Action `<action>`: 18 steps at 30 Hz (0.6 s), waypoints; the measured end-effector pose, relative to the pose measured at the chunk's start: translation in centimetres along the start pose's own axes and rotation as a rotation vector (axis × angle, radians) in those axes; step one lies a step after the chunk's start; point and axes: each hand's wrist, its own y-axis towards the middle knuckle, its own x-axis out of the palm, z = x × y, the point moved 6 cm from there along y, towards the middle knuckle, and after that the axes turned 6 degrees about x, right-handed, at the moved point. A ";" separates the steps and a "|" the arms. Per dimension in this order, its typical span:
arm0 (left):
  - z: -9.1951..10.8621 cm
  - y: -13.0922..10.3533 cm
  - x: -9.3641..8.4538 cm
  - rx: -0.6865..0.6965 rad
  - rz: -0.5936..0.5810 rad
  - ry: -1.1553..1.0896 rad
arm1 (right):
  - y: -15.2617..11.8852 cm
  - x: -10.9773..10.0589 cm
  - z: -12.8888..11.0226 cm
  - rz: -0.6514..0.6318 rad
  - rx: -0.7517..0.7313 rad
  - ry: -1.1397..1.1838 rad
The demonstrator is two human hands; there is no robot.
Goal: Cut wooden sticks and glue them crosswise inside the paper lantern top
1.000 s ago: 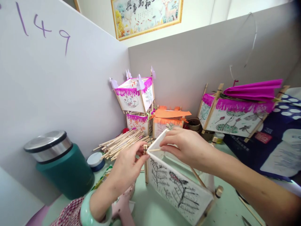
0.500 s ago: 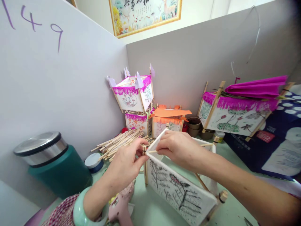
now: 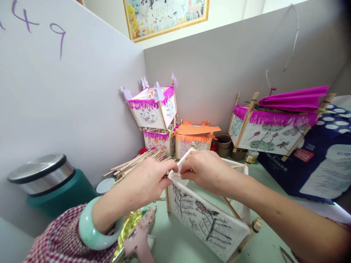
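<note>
An unfinished paper lantern [image 3: 208,224], white panels with black leaf drawings on a frame of wooden sticks, stands on the green table in front of me. My left hand [image 3: 149,180] pinches the top of its near left corner post. My right hand [image 3: 204,170] holds a thin wooden stick [image 3: 175,175] at the same corner, along the lantern's top edge. Fingertips of both hands nearly touch there. A pink glue gun [image 3: 139,235] lies under my left forearm.
A pile of wooden sticks [image 3: 134,162] lies behind my left hand. Finished lanterns with magenta fringe [image 3: 153,106] and orange fringe [image 3: 193,140] stand at the back; another [image 3: 271,126] is at right. A teal flask [image 3: 49,186] stands left. White partitions [image 3: 82,91] enclose the table.
My left hand has closed in on the corner post and now meets my right hand's fingertips. The view has shifted slightly to the right and down.
</note>
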 end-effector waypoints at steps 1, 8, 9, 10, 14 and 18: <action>0.1 0.1 -0.1 0.005 -0.007 0.014 | 0.0 0.1 0.1 -0.006 0.008 0.009; 0.1 0.2 0.0 0.032 0.047 -0.005 | -0.5 -0.5 0.1 0.029 0.011 0.106; -0.1 0.1 0.1 0.033 0.058 -0.017 | -0.9 -1.4 0.3 0.069 0.010 0.149; -0.3 0.1 0.2 0.034 0.069 -0.030 | -1.5 -2.5 0.7 0.126 0.010 0.205; -1.0 0.0 0.7 0.065 0.097 -0.047 | -5.8 -7.8 5.9 0.491 0.186 0.461; -1.0 0.2 0.8 0.131 0.114 -0.066 | -11.1 -7.9 13.7 0.773 0.555 0.553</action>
